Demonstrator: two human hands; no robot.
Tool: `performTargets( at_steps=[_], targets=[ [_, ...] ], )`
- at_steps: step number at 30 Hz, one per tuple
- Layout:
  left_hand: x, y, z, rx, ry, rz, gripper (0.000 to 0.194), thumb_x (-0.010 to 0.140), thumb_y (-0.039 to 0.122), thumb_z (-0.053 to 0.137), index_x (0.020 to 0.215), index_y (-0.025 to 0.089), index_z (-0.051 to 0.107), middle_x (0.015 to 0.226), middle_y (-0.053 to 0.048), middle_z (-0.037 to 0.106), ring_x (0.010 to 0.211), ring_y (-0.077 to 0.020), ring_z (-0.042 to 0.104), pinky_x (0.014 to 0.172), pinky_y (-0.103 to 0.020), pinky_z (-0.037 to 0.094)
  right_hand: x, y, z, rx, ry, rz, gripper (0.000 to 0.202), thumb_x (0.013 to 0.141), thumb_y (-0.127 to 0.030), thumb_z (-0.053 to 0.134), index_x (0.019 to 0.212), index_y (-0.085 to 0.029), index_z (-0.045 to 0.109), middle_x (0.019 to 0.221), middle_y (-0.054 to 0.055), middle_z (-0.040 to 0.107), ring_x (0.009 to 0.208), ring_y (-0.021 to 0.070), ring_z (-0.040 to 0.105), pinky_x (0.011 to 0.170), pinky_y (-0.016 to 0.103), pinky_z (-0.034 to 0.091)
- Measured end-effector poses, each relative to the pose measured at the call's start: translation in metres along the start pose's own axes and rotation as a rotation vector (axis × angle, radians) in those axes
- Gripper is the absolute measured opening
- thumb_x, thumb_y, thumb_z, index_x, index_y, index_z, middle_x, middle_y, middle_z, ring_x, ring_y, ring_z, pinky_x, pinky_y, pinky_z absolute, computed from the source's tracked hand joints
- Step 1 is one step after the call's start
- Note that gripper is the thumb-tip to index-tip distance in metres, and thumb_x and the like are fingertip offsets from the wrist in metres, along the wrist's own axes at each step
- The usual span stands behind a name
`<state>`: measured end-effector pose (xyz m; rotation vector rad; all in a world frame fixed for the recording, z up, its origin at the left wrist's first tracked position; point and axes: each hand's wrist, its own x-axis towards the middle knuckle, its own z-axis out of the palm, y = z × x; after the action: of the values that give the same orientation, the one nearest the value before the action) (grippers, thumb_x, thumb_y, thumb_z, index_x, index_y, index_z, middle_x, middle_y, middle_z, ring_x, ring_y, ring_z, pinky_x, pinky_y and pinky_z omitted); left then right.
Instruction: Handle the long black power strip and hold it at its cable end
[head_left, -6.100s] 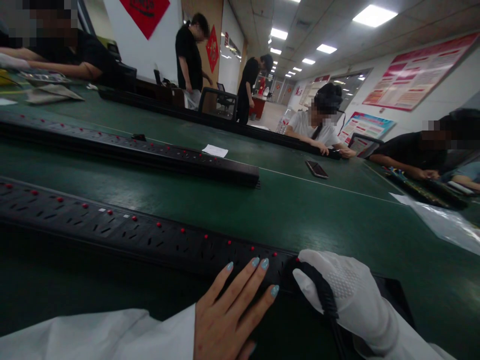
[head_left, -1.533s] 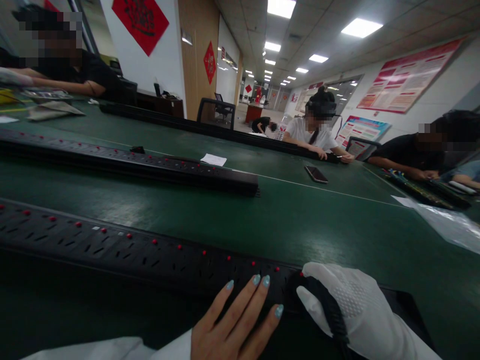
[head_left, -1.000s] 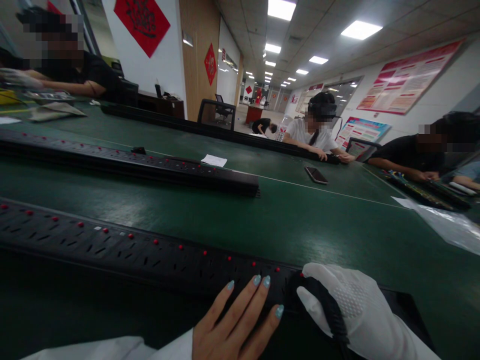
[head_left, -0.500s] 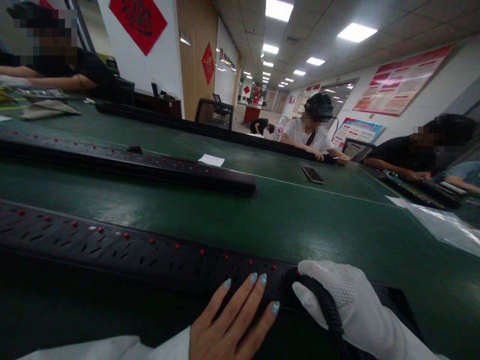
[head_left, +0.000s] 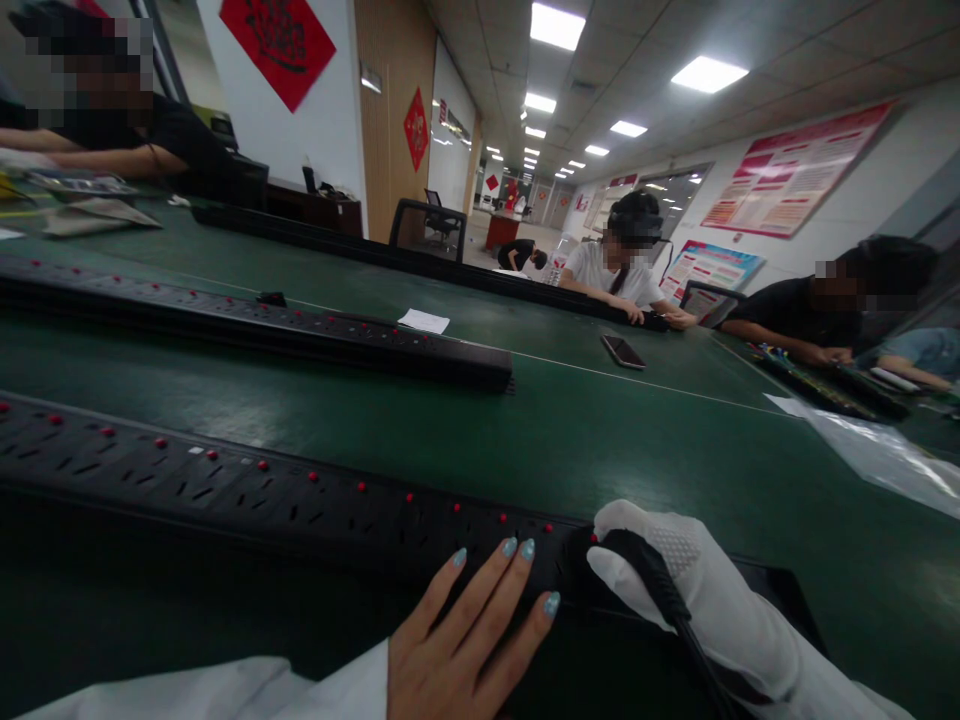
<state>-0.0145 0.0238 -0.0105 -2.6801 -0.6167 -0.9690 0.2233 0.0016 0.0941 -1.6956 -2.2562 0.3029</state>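
A long black power strip (head_left: 300, 510) with red dots along its upper edge lies across the near side of the green table. My bare left hand (head_left: 472, 630), its nails painted light blue, rests on the strip with fingers spread flat. In a white glove, my right hand (head_left: 690, 570) grips a black plug (head_left: 634, 560) between thumb and fingers. The plug sits against a socket near the strip's right end, and its cord (head_left: 697, 650) runs down toward me. How deep the plug sits is hidden by the glove.
A second power strip (head_left: 315, 340) lies farther back, with a white paper slip (head_left: 424, 320) beside it. Beyond are a phone (head_left: 624, 351), a long black bar (head_left: 420, 262) and a plastic bag (head_left: 877, 450). Several people sit around the table (head_left: 555, 430).
The power strip has slid slightly to the right in view. My right hand and the plug have tilted a little, and more of the cord shows. My left hand stays flat on the strip.
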Motion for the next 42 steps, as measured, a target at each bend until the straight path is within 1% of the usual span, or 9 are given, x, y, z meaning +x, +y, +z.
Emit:
performTargets(
  at_steps=[2, 7, 9, 13, 18, 23, 29, 32, 42],
  targets=[
    [0.000, 0.000, 0.001, -0.010, 0.017, -0.014, 0.049, 0.094, 0.050, 0.042, 0.135, 0.023, 0.047, 0.137, -0.011, 0.048, 0.139, -0.0252, 0.021, 0.110, -0.043, 0.008, -0.001, 0.000, 0.002, -0.078, 0.050, -0.046, 0.021, 0.090, -0.037, 0.046, 0.081, -0.020, 0.055, 0.063, -0.004, 0.059, 0.052, 0.0064, 0.053, 0.050, 0.018, 0.039],
    [0.001, 0.001, 0.001, -0.026, 0.036, -0.022, 0.050, 0.090, 0.048, 0.051, 0.133, 0.023, 0.049, 0.135, -0.010, 0.050, 0.139, -0.0245, 0.021, 0.111, -0.042, 0.008, -0.007, -0.004, 0.008, -0.459, 0.362, -0.250, 0.020, 0.082, -0.037, 0.054, 0.080, -0.020, 0.062, 0.054, -0.003, 0.057, 0.045, 0.0098, 0.052, 0.046, 0.023, 0.036],
    [0.002, 0.000, 0.000, -0.024, 0.028, -0.019, 0.053, 0.088, 0.049, 0.055, 0.133, 0.022, 0.049, 0.135, -0.011, 0.050, 0.139, -0.0248, 0.020, 0.111, -0.042, 0.008, -0.008, -0.005, 0.009, -0.507, 0.422, -0.282, 0.019, 0.081, -0.036, 0.056, 0.082, -0.019, 0.063, 0.054, -0.003, 0.057, 0.044, 0.0098, 0.052, 0.046, 0.023, 0.035],
    [0.002, 0.000, -0.001, -0.021, 0.027, -0.018, 0.052, 0.088, 0.048, 0.055, 0.133, 0.022, 0.049, 0.137, -0.011, 0.048, 0.138, -0.0251, 0.022, 0.111, -0.043, 0.009, -0.008, -0.006, 0.009, -0.474, 0.422, -0.296, 0.017, 0.081, -0.034, 0.057, 0.084, -0.018, 0.062, 0.058, -0.003, 0.059, 0.048, 0.0094, 0.054, 0.049, 0.022, 0.037],
    [0.001, 0.001, 0.001, -0.007, 0.033, -0.013, 0.051, 0.093, 0.050, 0.046, 0.135, 0.022, 0.047, 0.138, -0.011, 0.046, 0.138, -0.0249, 0.024, 0.111, -0.043, 0.010, -0.007, -0.006, 0.009, -0.454, 0.383, -0.273, 0.016, 0.081, -0.033, 0.056, 0.085, -0.018, 0.063, 0.059, -0.003, 0.059, 0.049, 0.0095, 0.054, 0.049, 0.022, 0.037],
    [0.002, 0.001, 0.001, -0.030, 0.061, -0.040, 0.047, 0.091, 0.045, 0.051, 0.132, 0.022, 0.050, 0.135, -0.010, 0.050, 0.137, -0.0237, 0.025, 0.111, -0.042, 0.010, -0.006, -0.007, 0.009, -0.459, 0.365, -0.260, 0.018, 0.082, -0.034, 0.053, 0.080, -0.019, 0.063, 0.057, -0.003, 0.058, 0.048, 0.0091, 0.053, 0.049, 0.021, 0.036],
    [0.003, 0.000, 0.001, -0.034, 0.062, -0.019, 0.052, 0.087, 0.051, 0.055, 0.131, 0.022, 0.052, 0.134, -0.011, 0.051, 0.138, -0.0251, 0.024, 0.111, -0.042, 0.010, -0.007, -0.008, 0.009, -0.460, 0.375, -0.254, 0.019, 0.082, -0.034, 0.053, 0.082, -0.019, 0.064, 0.058, -0.003, 0.058, 0.047, 0.0086, 0.052, 0.049, 0.022, 0.035],
    [0.003, 0.001, 0.001, -0.033, 0.048, -0.031, 0.052, 0.086, 0.049, 0.059, 0.131, 0.023, 0.051, 0.134, -0.010, 0.051, 0.139, -0.0240, 0.021, 0.111, -0.041, 0.009, -0.007, -0.009, 0.008, -0.454, 0.359, -0.252, 0.019, 0.082, -0.034, 0.052, 0.080, -0.019, 0.064, 0.057, -0.002, 0.058, 0.047, 0.0082, 0.051, 0.048, 0.021, 0.034],
    [0.001, 0.001, 0.000, -0.050, 0.003, -0.022, 0.060, 0.085, 0.056, 0.056, 0.134, 0.023, 0.048, 0.137, -0.011, 0.048, 0.140, -0.0248, 0.017, 0.111, -0.042, 0.007, -0.007, -0.007, 0.010, -0.464, 0.377, -0.242, 0.021, 0.083, -0.035, 0.052, 0.083, -0.018, 0.065, 0.059, -0.001, 0.060, 0.049, 0.0091, 0.054, 0.050, 0.021, 0.036]
  ],
)
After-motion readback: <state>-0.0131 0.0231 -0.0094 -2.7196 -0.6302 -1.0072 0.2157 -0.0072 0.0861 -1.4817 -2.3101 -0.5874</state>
